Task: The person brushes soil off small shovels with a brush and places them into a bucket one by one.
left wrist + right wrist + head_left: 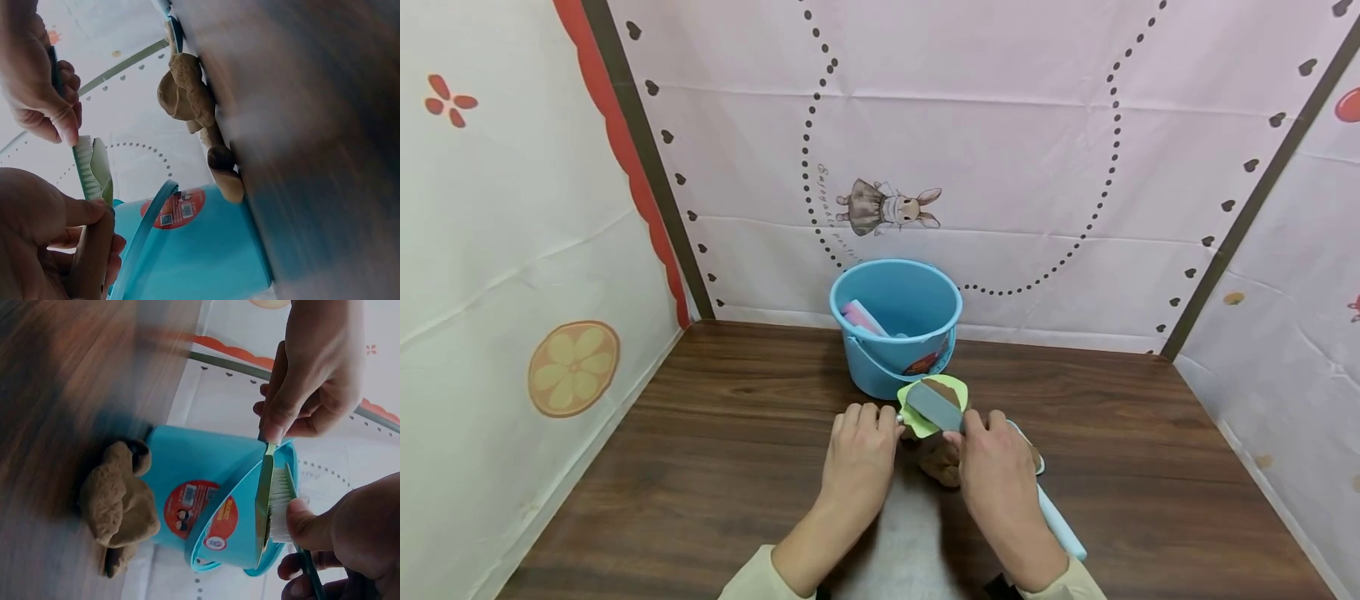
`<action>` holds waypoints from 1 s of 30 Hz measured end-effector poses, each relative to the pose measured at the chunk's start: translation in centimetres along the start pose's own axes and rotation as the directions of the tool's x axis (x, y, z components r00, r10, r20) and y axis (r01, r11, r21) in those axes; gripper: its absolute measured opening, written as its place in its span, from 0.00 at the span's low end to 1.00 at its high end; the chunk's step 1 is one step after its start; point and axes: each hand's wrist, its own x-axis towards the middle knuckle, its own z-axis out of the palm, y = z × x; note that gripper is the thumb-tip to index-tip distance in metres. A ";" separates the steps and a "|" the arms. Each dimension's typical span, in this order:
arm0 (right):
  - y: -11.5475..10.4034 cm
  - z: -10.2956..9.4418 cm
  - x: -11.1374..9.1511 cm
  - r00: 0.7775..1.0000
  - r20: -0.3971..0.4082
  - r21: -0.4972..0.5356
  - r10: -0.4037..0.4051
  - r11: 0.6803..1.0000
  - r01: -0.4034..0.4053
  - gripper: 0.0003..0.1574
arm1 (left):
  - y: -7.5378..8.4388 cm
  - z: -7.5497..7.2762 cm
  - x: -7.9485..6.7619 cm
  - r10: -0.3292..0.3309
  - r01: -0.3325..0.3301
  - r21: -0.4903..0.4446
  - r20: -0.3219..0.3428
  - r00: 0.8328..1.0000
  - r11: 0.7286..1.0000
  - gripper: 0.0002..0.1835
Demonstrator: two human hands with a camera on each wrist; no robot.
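Probably the main risk is a spill: the brush (935,406), pressed too hard, could flick the brown stuff (946,388) off the scoop (917,422), and a loose hold could let the scoop twist. The left hand (859,458) grips the scoop's handle, and the right hand (996,462) pinches the brush, both tools just in front of the bucket (871,382). Only the head view shows the pink thing (859,317) inside the bucket; the wrist views show the bristles (280,503) facing the scoop, hidden from above
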 end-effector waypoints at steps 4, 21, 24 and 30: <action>0.6 -0.1 0.3 1.000 -0.021 0.017 0.007 1.000 -0.007 0.23 | -0.3 0.0 -0.1 0.021 -0.021 0.004 -0.020 1.000 1.000 0.16; -2.3 0.4 -0.9 0.978 -0.138 -0.104 -0.156 0.984 0.142 0.36 | -1.1 -0.6 0.2 0.013 -0.004 0.161 -0.052 0.999 0.987 0.10; -2.1 0.7 -0.9 0.982 -0.128 -0.123 -0.138 0.985 0.122 0.37 | -1.1 -0.7 0.1 0.006 0.005 0.136 -0.082 0.997 0.991 0.16; -0.6 1.0 -0.4 0.987 -0.120 -0.107 -0.107 0.990 0.094 0.32 | -1.0 -0.6 -0.3 -0.005 0.016 0.117 -0.095 0.995 0.993 0.17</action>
